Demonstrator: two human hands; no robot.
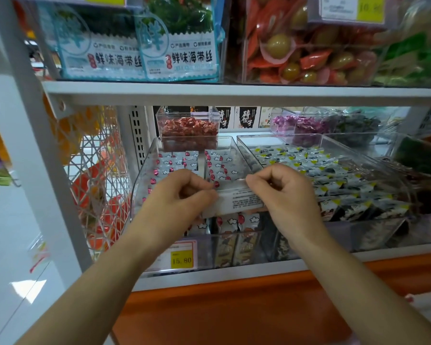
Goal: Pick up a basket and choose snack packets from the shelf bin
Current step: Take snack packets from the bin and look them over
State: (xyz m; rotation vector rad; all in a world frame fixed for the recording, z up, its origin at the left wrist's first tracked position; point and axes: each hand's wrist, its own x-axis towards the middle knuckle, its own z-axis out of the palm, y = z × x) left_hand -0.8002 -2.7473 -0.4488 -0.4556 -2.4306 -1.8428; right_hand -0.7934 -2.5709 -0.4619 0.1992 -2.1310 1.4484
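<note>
White shelf rack (234, 92) across the whole view, above and beyond both hands. Directly under and beyond the hands, a clear shelf bin (144, 168) stocked with rows of white snack packets (219, 163) printed with clouds and red dots. Just right of the right hand, a second clear bin (358, 143) of dark, yellow-tipped packets. Left of the left hand, a white wire holder (97, 175) at the rack's side, possibly the basket meant, impossible to tell. Both curled: left hand (182, 192) and right hand (281, 190), each pinching one end of a single white packet (244, 199) stretched between them, printed back facing up, held above the rows. Below the left wrist, a yellow price tag (182, 258).

Probably checking the choice. Best to keep the pinch on the sealed ends, not the filled middle, to avoid crushing. Then let go with one hand and lift straight up over the bin's front wall. No basket in either hand, so worth bringing one close before carrying the packet away.
</note>
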